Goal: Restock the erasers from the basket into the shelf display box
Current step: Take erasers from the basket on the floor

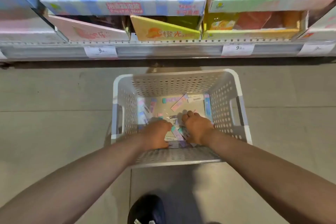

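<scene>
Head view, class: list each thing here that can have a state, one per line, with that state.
basket: upright on the floor, open-topped, partly filled.
erasers: loose, scattered flat on the basket's bottom.
left hand: down in the basket, fingers curled among erasers; grip hidden.
right hand: down in the basket, fingers curled among erasers; grip hidden.
yellow display box: on the shelf, tilted.

Pastel erasers (179,103) loose in white perforated basket (241,107)
</scene>
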Demonstrator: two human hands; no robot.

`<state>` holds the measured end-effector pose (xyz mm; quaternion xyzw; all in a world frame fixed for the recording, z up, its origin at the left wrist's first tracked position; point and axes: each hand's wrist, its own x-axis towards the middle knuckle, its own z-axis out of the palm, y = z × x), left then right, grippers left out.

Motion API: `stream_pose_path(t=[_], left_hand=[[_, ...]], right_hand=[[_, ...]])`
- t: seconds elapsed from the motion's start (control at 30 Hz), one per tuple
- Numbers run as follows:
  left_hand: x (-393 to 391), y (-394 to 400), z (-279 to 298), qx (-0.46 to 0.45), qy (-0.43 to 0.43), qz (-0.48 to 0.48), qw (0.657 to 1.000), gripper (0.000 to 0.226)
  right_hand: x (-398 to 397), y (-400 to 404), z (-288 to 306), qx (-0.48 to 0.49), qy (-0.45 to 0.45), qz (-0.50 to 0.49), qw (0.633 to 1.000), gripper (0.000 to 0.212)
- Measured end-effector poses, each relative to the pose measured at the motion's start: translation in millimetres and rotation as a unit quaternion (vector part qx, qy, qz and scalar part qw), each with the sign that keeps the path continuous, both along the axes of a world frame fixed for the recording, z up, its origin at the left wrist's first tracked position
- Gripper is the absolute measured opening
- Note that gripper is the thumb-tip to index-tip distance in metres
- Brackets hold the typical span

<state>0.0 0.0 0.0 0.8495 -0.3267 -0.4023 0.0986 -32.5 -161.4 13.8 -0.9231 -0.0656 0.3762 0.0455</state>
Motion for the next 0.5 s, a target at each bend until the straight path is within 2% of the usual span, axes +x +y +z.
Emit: stream_pose_path(t=[0.1, 0.23, 0.4, 0.5], left_hand=[[-1, -9, -3, 0.052, -0.066, -0.104, 0.991, 0.037], [-1, -20, -6, 0.094, -0.114, -0.193, 0.97, 0.024], [-5, -22, -9, 0.119, -0.102, -0.203, 0.966, 0.016], [-5, -27, -7, 0.131, -0.085, -0.195, 0.968, 0.018]], right_hand=[[2, 1, -4, -0.049, -0.005, 0.036, 0.998, 0.1], [6, -2, -2, -0.06, -0.008, 0.042, 0.997, 0.091], [8, -3, 1, -0.027, 0.028, -0.002, 0.999, 0.077], [8, -1, -4, 0.0, 0.02, -0.019, 1.0, 0.05]])
